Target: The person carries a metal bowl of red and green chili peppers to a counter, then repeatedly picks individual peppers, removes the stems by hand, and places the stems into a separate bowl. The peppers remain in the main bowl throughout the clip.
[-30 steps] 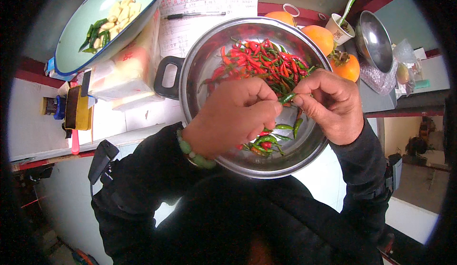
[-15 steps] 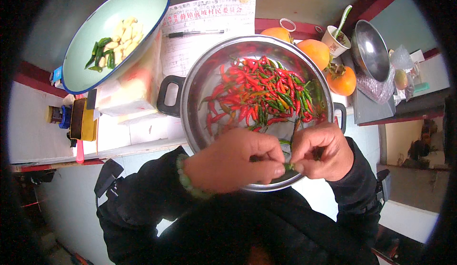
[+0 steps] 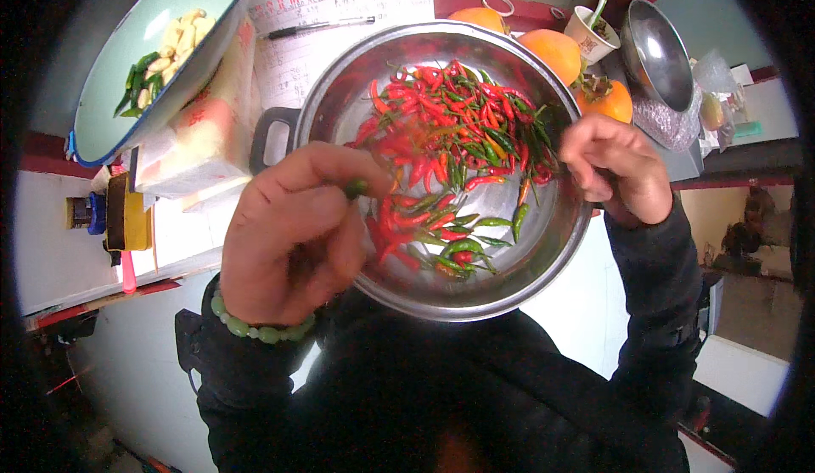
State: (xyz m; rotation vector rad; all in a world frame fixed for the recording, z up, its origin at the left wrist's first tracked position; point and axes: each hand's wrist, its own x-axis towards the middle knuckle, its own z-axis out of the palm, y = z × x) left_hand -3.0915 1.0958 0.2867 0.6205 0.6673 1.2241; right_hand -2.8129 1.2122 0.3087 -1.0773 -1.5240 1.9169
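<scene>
I have the left hand (image 3: 293, 235) raised above the near left rim of the steel pan (image 3: 475, 300), fingers curled, thumb and forefinger pinching a small green chilli (image 3: 357, 188) that they mostly hide. The right hand (image 3: 624, 167) I see at the pan's right rim, well apart from the left, its fingers half bent and reaching leftward; they blur, so I can't tell whether they grip anything. In the pan, slim red chillies (image 3: 441, 116) mixed with green ones heap toward the far side; a looser, greener group (image 3: 463, 248) lies nearer me.
</scene>
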